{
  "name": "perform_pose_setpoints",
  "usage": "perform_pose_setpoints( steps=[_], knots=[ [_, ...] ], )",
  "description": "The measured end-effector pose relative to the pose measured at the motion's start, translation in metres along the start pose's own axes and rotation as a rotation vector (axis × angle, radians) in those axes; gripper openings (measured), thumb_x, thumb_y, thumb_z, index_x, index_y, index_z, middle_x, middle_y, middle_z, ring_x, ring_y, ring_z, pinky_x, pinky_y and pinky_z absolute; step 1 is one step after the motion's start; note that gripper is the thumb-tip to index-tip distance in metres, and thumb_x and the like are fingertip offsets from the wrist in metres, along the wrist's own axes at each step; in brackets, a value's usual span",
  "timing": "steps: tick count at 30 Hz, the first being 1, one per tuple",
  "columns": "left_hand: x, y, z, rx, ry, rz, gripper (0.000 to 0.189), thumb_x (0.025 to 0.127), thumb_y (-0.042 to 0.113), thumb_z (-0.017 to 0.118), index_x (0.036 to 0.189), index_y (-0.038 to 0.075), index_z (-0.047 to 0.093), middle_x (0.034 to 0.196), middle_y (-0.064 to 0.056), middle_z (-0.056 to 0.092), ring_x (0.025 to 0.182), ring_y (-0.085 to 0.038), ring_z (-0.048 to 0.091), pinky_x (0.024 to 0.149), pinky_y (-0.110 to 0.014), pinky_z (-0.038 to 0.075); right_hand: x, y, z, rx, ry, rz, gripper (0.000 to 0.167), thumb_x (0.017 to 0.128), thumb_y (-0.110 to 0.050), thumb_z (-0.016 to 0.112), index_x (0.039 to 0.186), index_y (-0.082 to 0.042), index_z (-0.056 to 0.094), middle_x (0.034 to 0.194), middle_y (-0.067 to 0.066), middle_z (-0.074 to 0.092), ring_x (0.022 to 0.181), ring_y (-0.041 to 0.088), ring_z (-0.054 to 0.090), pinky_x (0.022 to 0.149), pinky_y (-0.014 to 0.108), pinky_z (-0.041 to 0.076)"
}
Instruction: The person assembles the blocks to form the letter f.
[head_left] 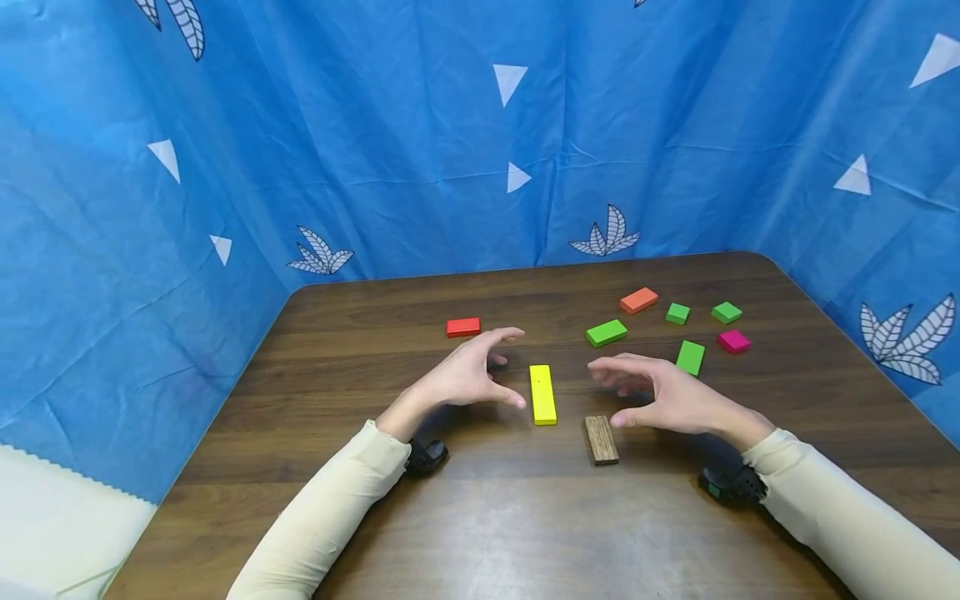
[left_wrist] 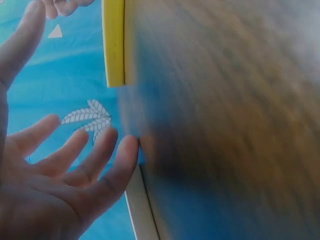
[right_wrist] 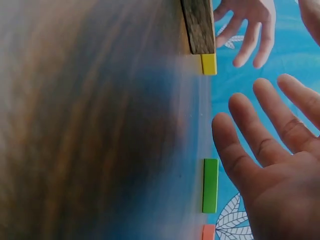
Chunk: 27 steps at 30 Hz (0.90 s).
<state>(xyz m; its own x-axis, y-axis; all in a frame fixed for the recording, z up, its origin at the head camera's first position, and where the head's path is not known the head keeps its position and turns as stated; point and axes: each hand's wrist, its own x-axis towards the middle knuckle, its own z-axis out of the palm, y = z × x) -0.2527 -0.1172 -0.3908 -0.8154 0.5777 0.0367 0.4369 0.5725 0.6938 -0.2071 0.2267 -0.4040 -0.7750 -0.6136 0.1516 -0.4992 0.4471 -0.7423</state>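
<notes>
Left hand (head_left: 472,372) and right hand (head_left: 675,396) held spread, nothing gripped | yellow block (head_left: 543,395) laid between them, midway between side edges of desk (head_left: 495,517) | reaching step judged; pinch probably called for

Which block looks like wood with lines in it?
The brown block near the thumb of the right hand. It shows wood grain; the others are bright colours.

Through this feed I see the left hand (left_wrist: 55,182) at lower left, fingers spread, apart from the yellow block (left_wrist: 114,45) at upper centre-left. The right hand (left_wrist: 65,7) peeks in at the upper left, before leaf-printed blue cloth (left_wrist: 30,102); the blurred counter (left_wrist: 240,100) fills the right.
</notes>
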Motion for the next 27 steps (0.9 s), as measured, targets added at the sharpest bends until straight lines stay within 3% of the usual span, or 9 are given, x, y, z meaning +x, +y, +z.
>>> perform_pose_setpoints(
  steps=[4,14,20,27],
  knots=[
    [0.003,0.003,0.003,0.0,-0.02,0.001,0.109,0.068,0.036,0.098,0.158,0.016,0.039,0.157,-0.01,0.047,0.12,-0.028,0.068,0.104,-0.045,0.053,0.0,0.001,0.002,0.015,-0.019,0.009,0.071,0.085,-0.024,0.087,0.147,-0.014,0.055,0.133,0.009,0.066,0.111,0.023,0.066,0.091,0.031,0.057],
    [0.01,0.0,0.014,0.079,-0.097,-0.041,0.104,0.07,0.045,0.095,0.155,0.015,0.043,0.152,-0.003,0.049,0.113,-0.017,0.063,0.099,-0.033,0.052,0.0,0.004,0.01,0.02,-0.069,0.05,0.064,0.083,-0.032,0.087,0.138,-0.009,0.062,0.121,0.006,0.068,0.099,0.017,0.061,0.081,0.026,0.054],
    [0.01,-0.003,0.021,0.107,-0.126,-0.041,0.1,0.07,0.047,0.095,0.152,0.015,0.047,0.148,-0.001,0.052,0.115,-0.018,0.061,0.101,-0.031,0.05,-0.001,0.004,0.015,-0.02,-0.075,0.057,0.065,0.079,-0.038,0.09,0.133,-0.01,0.065,0.116,0.003,0.067,0.095,0.014,0.059,0.078,0.025,0.052],
    [0.011,0.001,0.026,0.205,-0.124,0.002,0.098,0.069,0.051,0.094,0.149,0.013,0.051,0.145,-0.003,0.054,0.116,-0.018,0.059,0.103,-0.031,0.049,-0.001,0.003,0.018,-0.133,-0.074,0.041,0.069,0.074,-0.05,0.09,0.13,-0.016,0.066,0.112,-0.007,0.064,0.094,0.008,0.056,0.078,0.024,0.049]
  ],
)
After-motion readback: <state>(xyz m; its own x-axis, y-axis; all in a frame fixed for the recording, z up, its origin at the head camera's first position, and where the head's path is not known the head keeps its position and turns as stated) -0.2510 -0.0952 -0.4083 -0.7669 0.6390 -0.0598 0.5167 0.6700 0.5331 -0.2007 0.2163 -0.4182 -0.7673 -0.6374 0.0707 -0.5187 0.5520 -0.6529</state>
